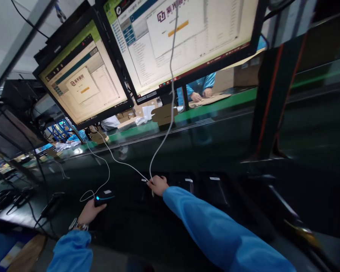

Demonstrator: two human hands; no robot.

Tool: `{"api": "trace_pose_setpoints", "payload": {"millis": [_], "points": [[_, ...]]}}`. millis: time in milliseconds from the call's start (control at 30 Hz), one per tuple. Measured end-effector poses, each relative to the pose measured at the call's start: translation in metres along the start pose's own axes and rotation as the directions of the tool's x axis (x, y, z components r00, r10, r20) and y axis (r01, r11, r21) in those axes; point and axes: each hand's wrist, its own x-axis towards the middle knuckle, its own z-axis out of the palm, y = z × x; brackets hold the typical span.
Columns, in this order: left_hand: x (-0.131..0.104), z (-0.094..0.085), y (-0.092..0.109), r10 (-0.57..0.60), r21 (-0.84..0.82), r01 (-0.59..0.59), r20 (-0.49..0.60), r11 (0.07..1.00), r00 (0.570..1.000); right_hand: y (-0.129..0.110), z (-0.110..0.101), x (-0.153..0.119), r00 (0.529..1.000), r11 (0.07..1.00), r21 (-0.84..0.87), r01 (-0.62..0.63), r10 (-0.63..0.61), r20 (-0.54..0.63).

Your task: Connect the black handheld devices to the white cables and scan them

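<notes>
**Cable at the dark units, scanner in the other hand**

While the two monitors [170,41] above the bench show the same dialog with an orange button, we see our right hand [158,185] closed around the end of a white cable [170,113], pinched at the near edge of a row of dark flat units [204,189] lying below the monitors. Our left hand [91,209] is wrapped around a black handheld scanner [104,197] with a blue light, to the left of that row. As we judge it, the work is midway: the cable end sits at the first unit, but we cannot tell whether it is plugged in, and the units to the right carry no cable. Beyond the monitors a green conveyor [215,105] bears flattened cardboard [164,113]; we cannot see inside any box, and another person's hands [201,95] rest on a sheet there
</notes>
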Motion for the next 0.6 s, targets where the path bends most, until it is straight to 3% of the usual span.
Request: {"api": "trace_pose_setpoints", "payload": {"millis": [133,333,500,600], "points": [[-0.007,0.000,0.017,0.078,-0.053,-0.081,-0.056,0.995,0.995,-0.007,0.001,-0.008,0.999,0.995,-0.099,0.015,-0.011,0.040],[-0.021,0.034,0.059,0.184,0.057,-0.184,-0.005,0.981,0.983,-0.011,0.009,-0.024,0.998,0.995,-0.099,0.015,-0.010,0.055],[-0.019,0.066,0.082,0.139,-0.029,-0.137,0.103,0.990,0.985,-0.015,0.017,-0.038,1.000,1.000,-0.013,0.000,0.000,0.009],[-0.012,0.079,0.094,0.105,-0.024,-0.103,0.114,0.994,0.988,-0.013,0.016,-0.039,0.999,0.998,0.063,-0.006,0.009,-0.051]]}}
